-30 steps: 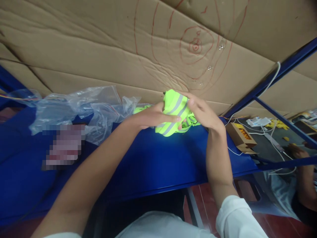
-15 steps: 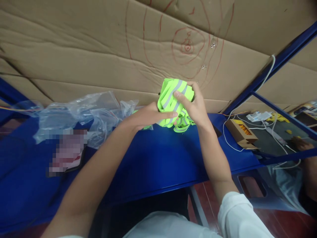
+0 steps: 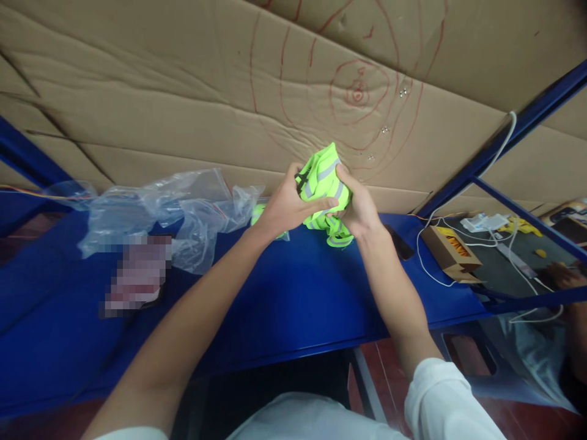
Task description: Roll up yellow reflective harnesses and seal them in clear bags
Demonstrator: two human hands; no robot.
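Observation:
A bundled fluorescent yellow-green reflective vest with grey stripes is held up above the blue table, close to the cardboard wall. My left hand grips its left side, thumb laid across the front. From the right, my right hand is closed on the bundle, with the thumb near its upper edge. A looser striped fold hangs below, between the hands. Some black material shows at the bundle's left edge. Behind my left wrist, more yellow-green material lies on the table, partly hidden.
Clear plastic bags lie along the back left of the blue table. A pixelated phone-like object rests in front of them. To the right are a dark flat object, an open cardboard box and white cables. Another person's hand is at far right.
The bundle has been turned and squeezed narrower between my hands. My left hand has shifted up its left side, and black material now shows there. The camera view has moved slightly.

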